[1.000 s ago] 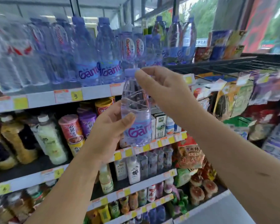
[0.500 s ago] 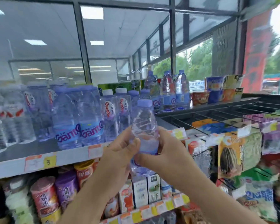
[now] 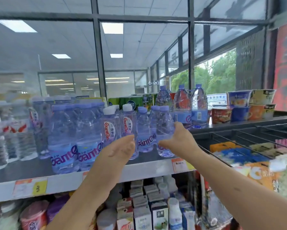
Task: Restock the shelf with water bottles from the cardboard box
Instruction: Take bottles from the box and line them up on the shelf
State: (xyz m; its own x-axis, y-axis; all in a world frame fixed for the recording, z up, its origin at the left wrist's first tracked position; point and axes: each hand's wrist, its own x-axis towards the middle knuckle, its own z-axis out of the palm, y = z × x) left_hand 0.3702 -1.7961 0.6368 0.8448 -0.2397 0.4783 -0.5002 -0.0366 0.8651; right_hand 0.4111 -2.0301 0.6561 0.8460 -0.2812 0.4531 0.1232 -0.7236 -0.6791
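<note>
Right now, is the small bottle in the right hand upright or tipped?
Upright. The bottle stands cap up, its base on the shelf, with the right hand round its side.

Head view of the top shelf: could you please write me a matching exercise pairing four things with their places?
1 small clear purple-capped plastic water bottle
2 red round noodle cup
3 yellow paper price tag marked 3
4 green cardboard cartons

A on the grey shelf's front edge
B furthest right
C in the right hand's grip
D at the very back

Pairs: 1-C, 2-B, 3-A, 4-D
</note>
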